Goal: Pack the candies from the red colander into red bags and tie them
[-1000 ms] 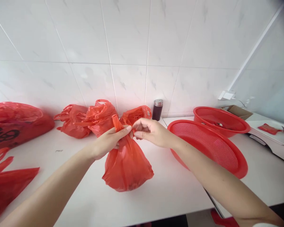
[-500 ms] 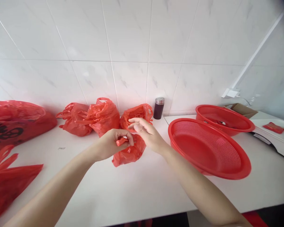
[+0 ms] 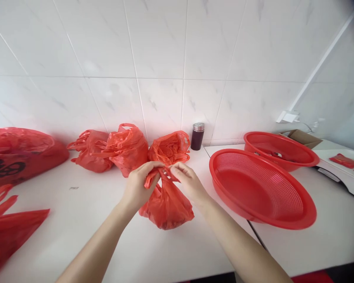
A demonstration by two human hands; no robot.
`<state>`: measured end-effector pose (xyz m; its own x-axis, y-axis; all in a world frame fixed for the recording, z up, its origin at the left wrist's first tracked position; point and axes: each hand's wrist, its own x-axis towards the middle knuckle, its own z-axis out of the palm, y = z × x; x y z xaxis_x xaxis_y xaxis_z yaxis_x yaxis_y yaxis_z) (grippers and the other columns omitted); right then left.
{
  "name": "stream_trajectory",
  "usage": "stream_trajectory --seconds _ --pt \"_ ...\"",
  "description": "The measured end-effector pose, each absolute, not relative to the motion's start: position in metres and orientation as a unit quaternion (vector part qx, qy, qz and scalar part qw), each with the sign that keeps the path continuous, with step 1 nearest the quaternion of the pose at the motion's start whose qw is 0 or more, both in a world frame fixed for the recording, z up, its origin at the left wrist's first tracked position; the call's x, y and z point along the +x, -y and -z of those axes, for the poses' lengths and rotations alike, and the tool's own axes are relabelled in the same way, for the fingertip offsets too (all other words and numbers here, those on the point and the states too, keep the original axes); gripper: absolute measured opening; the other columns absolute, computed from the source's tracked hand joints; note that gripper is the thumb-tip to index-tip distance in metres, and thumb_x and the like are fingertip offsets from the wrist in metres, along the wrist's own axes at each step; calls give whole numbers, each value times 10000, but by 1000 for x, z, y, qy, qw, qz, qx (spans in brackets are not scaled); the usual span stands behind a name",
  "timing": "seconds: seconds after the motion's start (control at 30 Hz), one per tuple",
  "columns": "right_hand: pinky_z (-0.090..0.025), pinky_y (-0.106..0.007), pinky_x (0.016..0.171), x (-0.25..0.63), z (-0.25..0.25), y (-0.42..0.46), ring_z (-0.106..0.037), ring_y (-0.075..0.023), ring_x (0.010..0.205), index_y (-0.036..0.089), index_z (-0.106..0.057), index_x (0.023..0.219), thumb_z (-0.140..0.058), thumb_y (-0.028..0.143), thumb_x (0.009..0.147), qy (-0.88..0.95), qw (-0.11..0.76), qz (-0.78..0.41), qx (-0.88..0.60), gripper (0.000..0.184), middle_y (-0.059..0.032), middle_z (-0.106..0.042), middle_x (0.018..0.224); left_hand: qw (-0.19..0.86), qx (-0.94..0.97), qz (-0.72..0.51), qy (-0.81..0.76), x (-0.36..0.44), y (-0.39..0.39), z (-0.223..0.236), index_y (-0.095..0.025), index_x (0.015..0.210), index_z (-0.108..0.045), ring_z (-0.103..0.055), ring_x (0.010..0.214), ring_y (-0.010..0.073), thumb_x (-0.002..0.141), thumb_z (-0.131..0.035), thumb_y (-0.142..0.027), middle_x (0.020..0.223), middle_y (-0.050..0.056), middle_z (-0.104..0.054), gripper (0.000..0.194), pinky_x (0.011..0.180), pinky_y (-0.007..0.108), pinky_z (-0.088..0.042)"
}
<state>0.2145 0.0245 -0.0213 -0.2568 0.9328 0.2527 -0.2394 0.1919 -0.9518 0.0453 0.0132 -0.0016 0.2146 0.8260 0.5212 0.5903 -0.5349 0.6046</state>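
Red bag (image 3: pixel 168 208): seen just below frame centre; neck pointed toward the top, long axis nearly upright, base spread slightly right.
Left hand (image 3: pixel 138 184): closed on gathered plastic.
Right hand (image 3: pixel 191 184): fingertips pinched on the neck's right side.

Red plastic bag (image 3: pixel 167 208), bulging below its gathered neck

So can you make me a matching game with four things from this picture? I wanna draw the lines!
Things:
1. Left hand
2. Dark bottle
3. Front basket
4. Bag with black marks

Clues:
a. wears a silver lid
b. at the picture's left edge
c. gripping a red bag
d. has little holes in its sides

Pairs: 1-c, 2-a, 3-d, 4-b
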Motion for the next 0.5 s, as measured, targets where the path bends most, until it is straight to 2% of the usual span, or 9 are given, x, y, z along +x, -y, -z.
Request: stream_trajectory --seconds 0.07,0.2,0.33,0.43,0.5 --pt "-481 -283 775 214 22 -23 -575 -122 770 203 -533 787 -551 436 899 545 569 -531 -312 259 17 -575 775 184 763 -408 -466 45 -11 5 -232 1075 -652 -655 902 179 860 -488 -180 1025 25 -714 275 795 276 -491" --pt "-472 -263 679 212 25 -26 -516 -96 586 233 -528 881 -594 426 873 490 611 -541 -306 204 78 -443 583 232 737 -389 -502 42 -8 13 -241 1065 -682 -647 794 174 898 -490 -285 908 7 -728 258 739 269 -480" --pt "-498 -265 672 222 42 -47 -475 -79 531 261 -521 942 -666 391 787 377 667 -547 -337 249 99 -400 567 265 656 -411 -575 26 -2 37 -197 852 -692 -600 688 185 926 -418 -487 758 25 -702 406 660 289 -463" --pt "-516 -274 657 236 68 -72 -467 -87 513 260 -488 914 -663 376 736 301 698 -509 -404 275 107 -381 529 284 574 -466 -610 8 9 68 -192 812 -678 -599 683 193 907 -423 -544 818 54 -723 446 650 307 -467" --pt "-520 -276 646 243 87 -85 -468 -95 513 261 -463 904 -647 378 721 276 707 -484 -435 285 111 -374 517 309 541 -476 -621 -1 17 89 -203 826 -683 -636 783 218 893 -448 -556 875 66 -737 429 727 331 -490"
